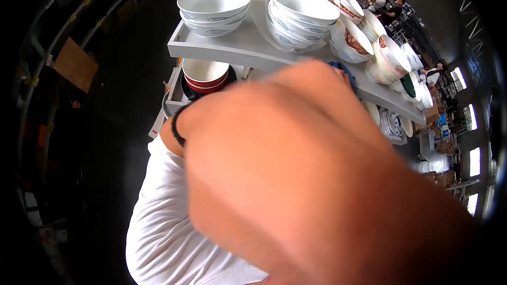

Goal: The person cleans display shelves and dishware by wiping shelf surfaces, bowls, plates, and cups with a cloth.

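Very close to the camera, my right hand (285,148) and forearm fill the middle and lower right, blurred, with the fingers hidden. Behind it my left hand is mostly covered; its wrist (186,121) shows, with a black band (178,129) and a white sleeve (163,216). What either hand holds cannot be seen. A bit of dark blue material (348,78) peeks out past the right hand. Beyond the hands, stacked white bowls with a blue-grey pattern (214,8) stand on a grey shelf (227,53), beside another similar stack (301,18).
Further right along the shelf are bowls with brown and floral patterns (388,60). Red-and-white bowls (206,72) sit on a lower level, and plates (391,125) are stacked below at right. Racks (87,16) line the left; other people (391,10) are in the background.
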Action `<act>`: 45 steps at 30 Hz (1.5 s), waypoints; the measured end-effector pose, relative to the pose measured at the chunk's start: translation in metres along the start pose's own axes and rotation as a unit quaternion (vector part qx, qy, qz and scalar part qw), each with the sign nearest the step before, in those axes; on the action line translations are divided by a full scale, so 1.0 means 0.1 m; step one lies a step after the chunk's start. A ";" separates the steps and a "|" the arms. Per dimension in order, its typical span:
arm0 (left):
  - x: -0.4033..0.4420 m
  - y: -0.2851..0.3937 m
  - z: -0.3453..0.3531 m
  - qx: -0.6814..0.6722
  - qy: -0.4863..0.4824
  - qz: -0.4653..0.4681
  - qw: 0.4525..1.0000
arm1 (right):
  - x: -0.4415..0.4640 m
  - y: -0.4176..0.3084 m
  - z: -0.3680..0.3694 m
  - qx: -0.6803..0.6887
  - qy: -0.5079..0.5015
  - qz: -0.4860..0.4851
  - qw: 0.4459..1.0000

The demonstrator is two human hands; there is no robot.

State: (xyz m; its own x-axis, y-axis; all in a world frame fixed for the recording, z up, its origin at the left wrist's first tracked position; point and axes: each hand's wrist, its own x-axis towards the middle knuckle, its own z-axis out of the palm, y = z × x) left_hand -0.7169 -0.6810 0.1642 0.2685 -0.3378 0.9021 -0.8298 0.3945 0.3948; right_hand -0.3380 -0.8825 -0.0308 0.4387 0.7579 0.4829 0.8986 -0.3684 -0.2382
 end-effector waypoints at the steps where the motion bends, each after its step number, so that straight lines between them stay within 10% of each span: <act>1: -0.01 0.03 0.02 0.017 0.001 -0.006 1.000 | -0.08 0.20 -0.06 -0.004 0.025 0.021 0.999; 17: 0.08 0.26 0.61 0.396 0.052 0.048 0.916 | -0.66 2.21 -0.97 0.101 -0.016 0.295 0.950; 39: 0.71 -0.72 0.99 0.617 0.058 0.088 0.780 | -0.38 1.27 -0.49 -0.060 0.035 -0.134 0.989; 45: 0.68 -0.72 0.66 0.617 0.072 0.126 0.773 | -1.02 2.42 -0.92 -0.137 0.139 0.047 0.980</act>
State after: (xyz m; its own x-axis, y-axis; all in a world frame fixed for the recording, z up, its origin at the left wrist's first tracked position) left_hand -0.6708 -0.7883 0.1852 0.0003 -0.2502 0.9682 -0.6753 -0.7141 -0.1843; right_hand -0.1651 -1.0989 -0.0605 0.4696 0.5515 0.6894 0.8038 -0.5901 -0.0755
